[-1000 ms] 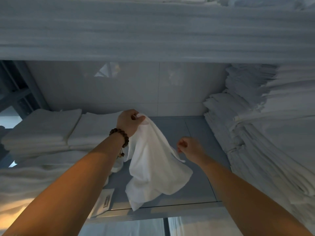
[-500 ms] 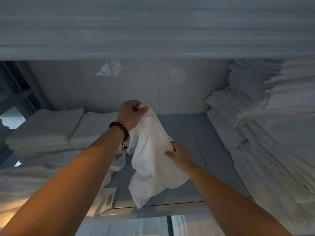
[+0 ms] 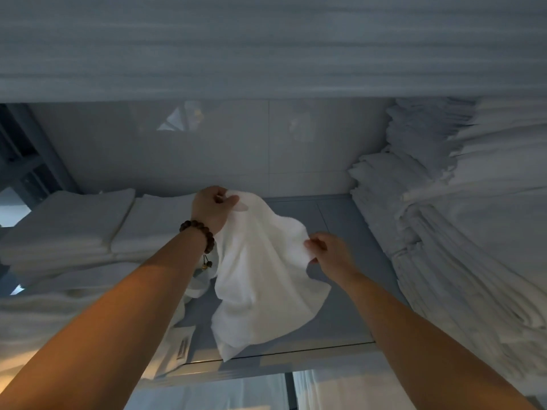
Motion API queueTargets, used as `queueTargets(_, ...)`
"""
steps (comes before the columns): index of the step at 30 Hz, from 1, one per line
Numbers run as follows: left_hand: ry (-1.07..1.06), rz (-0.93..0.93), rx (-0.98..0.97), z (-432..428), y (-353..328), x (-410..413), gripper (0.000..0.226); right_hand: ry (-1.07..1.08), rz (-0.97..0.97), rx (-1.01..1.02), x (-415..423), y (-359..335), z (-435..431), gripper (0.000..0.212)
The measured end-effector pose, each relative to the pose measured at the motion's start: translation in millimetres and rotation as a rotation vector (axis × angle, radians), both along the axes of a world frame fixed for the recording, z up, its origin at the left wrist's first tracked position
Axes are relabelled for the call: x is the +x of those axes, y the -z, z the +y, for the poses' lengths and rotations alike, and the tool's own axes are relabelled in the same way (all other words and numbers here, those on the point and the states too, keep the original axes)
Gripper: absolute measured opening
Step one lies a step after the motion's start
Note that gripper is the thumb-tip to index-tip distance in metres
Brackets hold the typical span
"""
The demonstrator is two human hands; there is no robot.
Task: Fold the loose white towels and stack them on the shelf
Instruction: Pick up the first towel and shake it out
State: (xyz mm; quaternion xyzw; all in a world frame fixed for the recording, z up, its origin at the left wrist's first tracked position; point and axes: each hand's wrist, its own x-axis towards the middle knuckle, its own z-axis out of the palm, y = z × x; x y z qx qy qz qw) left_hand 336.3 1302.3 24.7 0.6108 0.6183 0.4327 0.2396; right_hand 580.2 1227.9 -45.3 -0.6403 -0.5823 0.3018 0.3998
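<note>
Over the shelf [image 3: 340, 315], my left hand [image 3: 211, 210] pinches a loose white towel [image 3: 260, 285] by its top corner while my right hand [image 3: 331, 253] pinches its side edge; the spreading-out step, I judge, with the next move needing a second corner found before folding
</note>
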Motion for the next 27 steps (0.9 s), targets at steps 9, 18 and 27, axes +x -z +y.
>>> queueTargets(9,0.322,-0.239,-0.172,-22,5,17,0.030,-0.234,0.332,0.072,-27,-68,-16,0.020)
queueTargets(18,0.568,-0.298,-0.262,-50,-2,-1,0.046,-0.247,0.028,0.140,-61,-68,-17,0.015)
queueTargets(27,0.561,-0.294,-0.159,-69,-7,-16,0.050,-0.361,-0.007,0.102,-83,-68,-10,0.008)
